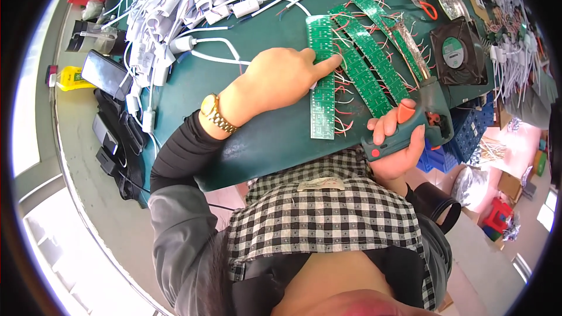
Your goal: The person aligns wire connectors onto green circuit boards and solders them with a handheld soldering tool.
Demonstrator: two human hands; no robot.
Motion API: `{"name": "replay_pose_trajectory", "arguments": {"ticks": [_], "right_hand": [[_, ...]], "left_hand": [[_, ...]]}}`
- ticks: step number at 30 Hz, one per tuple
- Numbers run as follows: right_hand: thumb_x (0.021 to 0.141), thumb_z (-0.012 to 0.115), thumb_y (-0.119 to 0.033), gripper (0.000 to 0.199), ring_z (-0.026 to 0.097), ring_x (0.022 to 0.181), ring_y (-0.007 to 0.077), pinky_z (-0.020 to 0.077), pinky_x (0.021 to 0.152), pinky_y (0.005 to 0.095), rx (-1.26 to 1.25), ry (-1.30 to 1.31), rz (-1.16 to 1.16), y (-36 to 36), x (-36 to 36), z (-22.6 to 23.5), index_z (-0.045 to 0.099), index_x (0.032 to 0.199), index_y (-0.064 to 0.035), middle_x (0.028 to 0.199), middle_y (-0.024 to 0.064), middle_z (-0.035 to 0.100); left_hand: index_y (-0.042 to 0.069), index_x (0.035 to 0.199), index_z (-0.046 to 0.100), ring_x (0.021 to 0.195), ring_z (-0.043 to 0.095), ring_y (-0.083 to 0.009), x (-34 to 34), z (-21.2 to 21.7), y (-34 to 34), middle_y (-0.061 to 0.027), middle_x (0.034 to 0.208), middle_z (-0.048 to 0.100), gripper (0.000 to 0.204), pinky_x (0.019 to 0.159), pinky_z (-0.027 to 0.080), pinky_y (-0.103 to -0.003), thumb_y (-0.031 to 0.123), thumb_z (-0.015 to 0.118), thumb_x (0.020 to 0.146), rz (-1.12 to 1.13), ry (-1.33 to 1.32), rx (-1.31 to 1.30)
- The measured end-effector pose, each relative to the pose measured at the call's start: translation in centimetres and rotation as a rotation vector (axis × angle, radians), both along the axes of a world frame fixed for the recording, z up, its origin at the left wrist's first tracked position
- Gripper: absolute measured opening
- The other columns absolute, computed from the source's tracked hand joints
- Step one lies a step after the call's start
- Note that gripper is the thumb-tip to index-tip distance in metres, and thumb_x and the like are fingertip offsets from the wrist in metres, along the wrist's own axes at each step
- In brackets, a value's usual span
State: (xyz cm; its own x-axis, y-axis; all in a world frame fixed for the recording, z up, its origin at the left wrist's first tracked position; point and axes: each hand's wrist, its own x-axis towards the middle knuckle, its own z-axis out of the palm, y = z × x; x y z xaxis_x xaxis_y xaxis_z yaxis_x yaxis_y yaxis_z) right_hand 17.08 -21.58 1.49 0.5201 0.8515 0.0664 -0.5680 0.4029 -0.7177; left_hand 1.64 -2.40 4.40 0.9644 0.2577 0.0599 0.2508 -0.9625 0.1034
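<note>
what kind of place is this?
Likely an electronics assembly bench. Green circuit board strips with red wires lie on a green table, white wired adapters are heaped behind, and the right hand grips a teal glue-gun-like tool.

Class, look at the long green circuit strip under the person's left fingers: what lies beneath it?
The green circuit strip lies flat on the dark green table, pressed by the left hand. Thin red and white wires stick out beside it; its underside is hidden.

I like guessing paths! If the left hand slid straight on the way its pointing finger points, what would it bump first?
Probably the next green circuit strip with red wires; the left hand already presses one green strip.
</note>
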Motion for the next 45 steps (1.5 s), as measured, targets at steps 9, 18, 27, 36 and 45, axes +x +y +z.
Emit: {"name": "replay_pose_trajectory", "arguments": {"ticks": [9, 18, 27, 36, 45], "right_hand": [[0.096, 0.034, -0.039, 0.045, 0.052, 0.061, 0.0148, 0.0448, 0.076, 0.0375, -0.045, -0.046, 0.01, 0.1, 0.4, 0.0, 0.037, 0.125, -0.0052, 0.078, 0.0053, 0.049], [0.094, 0.037, -0.03, 0.041, 0.051, 0.061, 0.0147, 0.0277, 0.107, 0.0501, 0.012, -0.041, 0.044, 0.5, 0.5, -0.7, 0.039, 0.126, -0.0046, 0.08, 0.0055, 0.049], [0.094, 0.038, -0.028, 0.04, 0.052, 0.063, 0.016, 0.0422, 0.091, 0.0449, -0.015, -0.107, -0.001, -0.1, 0.7, -0.6, 0.038, 0.125, -0.0034, 0.08, 0.0069, 0.049], [0.092, 0.04, -0.024, 0.041, 0.053, 0.063, 0.0164, 0.0454, 0.08, 0.0402, 0.007, -0.144, -0.022, -0.8, 0.5, -0.7, 0.036, 0.126, -0.0008, 0.079, 0.0083, 0.05], [0.092, 0.042, -0.026, 0.043, 0.053, 0.061, 0.0161, 0.0458, 0.074, 0.0369, -0.099, -0.142, 0.115, 0.1, -0.7, 0.0, 0.036, 0.125, -0.0005, 0.077, 0.008, 0.051]], "left_hand": [[0.0, 0.119, 0.056, 0.054, 0.054, -0.0156, -3.8, 1.0, -4.1, -0.0032, 0.065, 0.048, 0.051, 0.046, 0.043, -0.029, 0.012, 0.062, 0.07, 0.061, 0.075, 0.143], [0.001, 0.104, 0.056, 0.06, 0.059, -0.02, -6.2, 2.2, -4.5, -0.0049, 0.071, 0.052, 0.046, 0.049, 0.045, -0.033, 0.021, 0.068, 0.064, 0.043, 0.116, -0.064], [0.004, 0.11, 0.052, 0.069, 0.061, -0.0223, -0.8, -0.3, 0.0, -0.0056, 0.084, 0.053, 0.052, 0.055, 0.049, -0.034, 0.014, 0.071, 0.063, -0.262, -0.095, -0.136], [0.011, 0.108, 0.053, 0.066, 0.059, -0.0253, -3.0, -0.5, -1.0, -0.0075, 0.084, 0.05, 0.033, 0.055, 0.049, -0.035, 0.018, 0.067, 0.079, -0.122, -0.243, -0.159], [0.006, 0.095, 0.06, 0.08, 0.055, -0.0247, -6.1, -2.7, 0.3, -0.0101, 0.094, 0.054, 0.018, 0.069, 0.047, -0.032, 0.005, 0.066, 0.077, 0.22, -0.608, -0.297]]}}
